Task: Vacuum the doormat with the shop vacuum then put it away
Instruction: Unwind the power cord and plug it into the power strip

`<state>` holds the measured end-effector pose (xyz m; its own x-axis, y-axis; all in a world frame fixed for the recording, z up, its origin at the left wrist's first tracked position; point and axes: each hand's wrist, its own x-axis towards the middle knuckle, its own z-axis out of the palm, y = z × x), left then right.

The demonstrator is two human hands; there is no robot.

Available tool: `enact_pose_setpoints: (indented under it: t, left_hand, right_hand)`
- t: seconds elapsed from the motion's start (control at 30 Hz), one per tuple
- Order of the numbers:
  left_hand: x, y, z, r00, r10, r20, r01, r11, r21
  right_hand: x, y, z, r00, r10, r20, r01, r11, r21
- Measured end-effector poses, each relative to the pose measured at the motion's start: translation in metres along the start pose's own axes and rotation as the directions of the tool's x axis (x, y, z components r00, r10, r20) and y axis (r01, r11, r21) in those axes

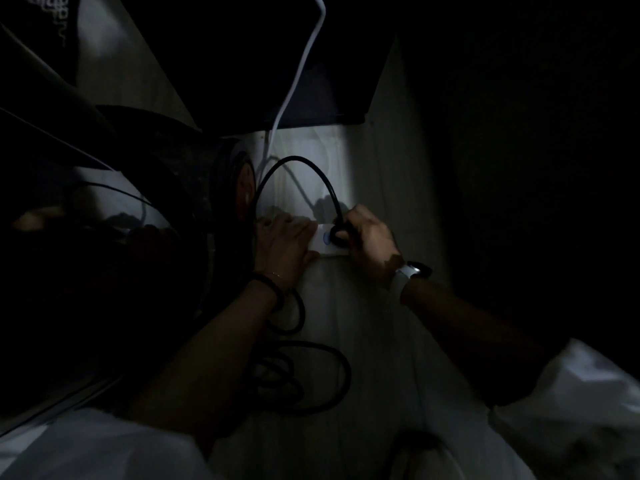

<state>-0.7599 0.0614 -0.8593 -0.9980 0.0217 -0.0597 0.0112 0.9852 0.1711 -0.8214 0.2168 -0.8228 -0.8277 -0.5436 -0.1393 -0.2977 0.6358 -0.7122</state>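
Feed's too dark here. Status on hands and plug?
Left hand holds white power strip flat. Right hand grips black plug at strip. Black cord coiled loose on floor below.

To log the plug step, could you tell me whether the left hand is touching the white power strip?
Touching: the head view shows the left hand pressed flat over the power strip.
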Motion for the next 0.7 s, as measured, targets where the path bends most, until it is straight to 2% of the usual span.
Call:
enact_pose_setpoints:
  t: [0.1, 0.17, 0.27, 0.4, 0.57, 0.63, 0.7]
  left_hand:
    - [0.003, -0.001, -0.004, 1.0, 0.007, 0.01, -0.008, 0.999, 0.045]
    - [0.003, 0.003, -0.008, 0.999, -0.028, 0.036, 0.028, 1.0, -0.004]
    - [-0.002, 0.01, -0.005, 0.98, -0.11, 0.165, 0.12, 0.991, -0.052]
    - [-0.014, 0.017, -0.019, 0.96, -0.18, 0.213, 0.187, 0.982, -0.014]
    - [-0.044, 0.041, -0.084, 0.927, -0.301, 0.223, 0.34, 0.926, -0.162]
    - [-0.059, 0.054, -0.124, 0.909, -0.342, 0.238, 0.396, 0.887, -0.239]
    - [-0.076, 0.07, -0.174, 0.91, -0.355, 0.212, 0.408, 0.858, -0.312]
  right_hand:
    - [-0.008, 0.003, 0.006, 0.999, 0.015, -0.045, -0.011, 0.997, 0.082]
    - [-0.011, 0.006, 0.006, 0.994, 0.106, -0.039, -0.099, 0.985, 0.14]
    - [-0.009, 0.01, 0.007, 0.985, 0.17, -0.029, -0.165, 0.979, 0.115]
    - [-0.01, 0.004, 0.005, 0.974, 0.224, 0.026, -0.226, 0.971, 0.074]
    - [-0.049, -0.03, -0.019, 0.942, 0.335, 0.025, -0.335, 0.942, -0.01]
    - [-0.079, -0.059, -0.035, 0.943, 0.33, 0.04, -0.328, 0.944, -0.04]
    - [-0.103, -0.102, -0.064, 0.931, 0.355, 0.085, -0.357, 0.934, 0.003]
